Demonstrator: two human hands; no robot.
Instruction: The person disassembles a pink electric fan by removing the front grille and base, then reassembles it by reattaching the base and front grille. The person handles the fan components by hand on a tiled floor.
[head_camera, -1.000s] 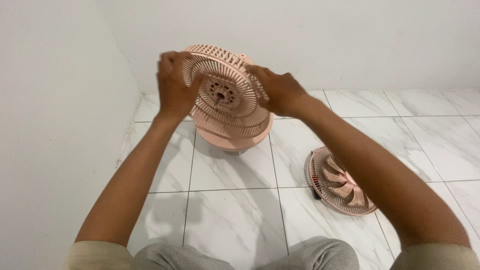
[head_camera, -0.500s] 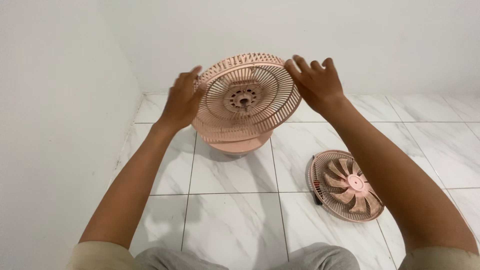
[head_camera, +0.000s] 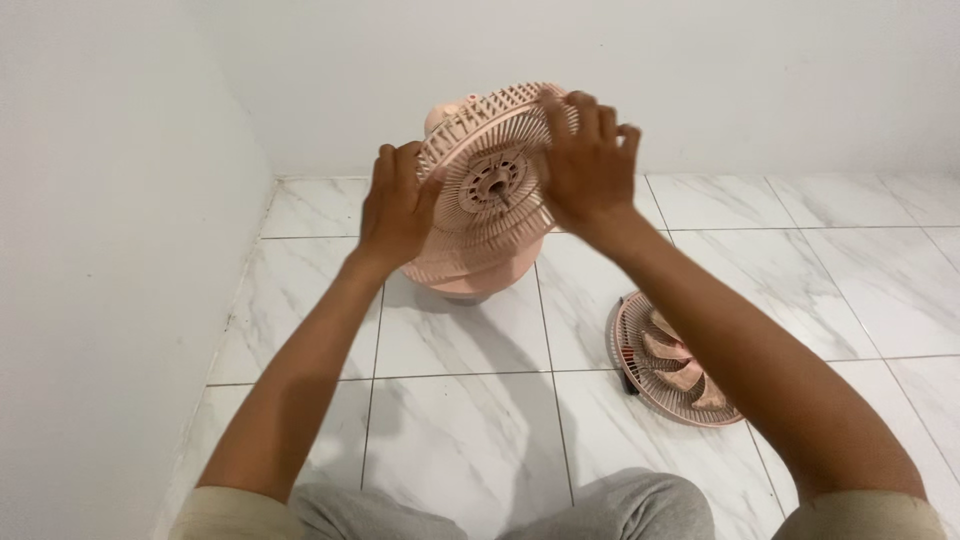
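Since half a second earlier the grille (head_camera: 487, 190) had tipped from nearly flat to upright, its ribbed face turned toward the camera. Left hand (head_camera: 397, 205) gripped its left rim, fingers curled over the edge; right hand (head_camera: 585, 165) clasped the upper right rim, fingers spread. Grille sat upper centre of the frame, against the pink fan body (head_camera: 470, 268) on the floor (head_camera: 450, 420). Lower right lay a second grille with blades (head_camera: 672, 365).
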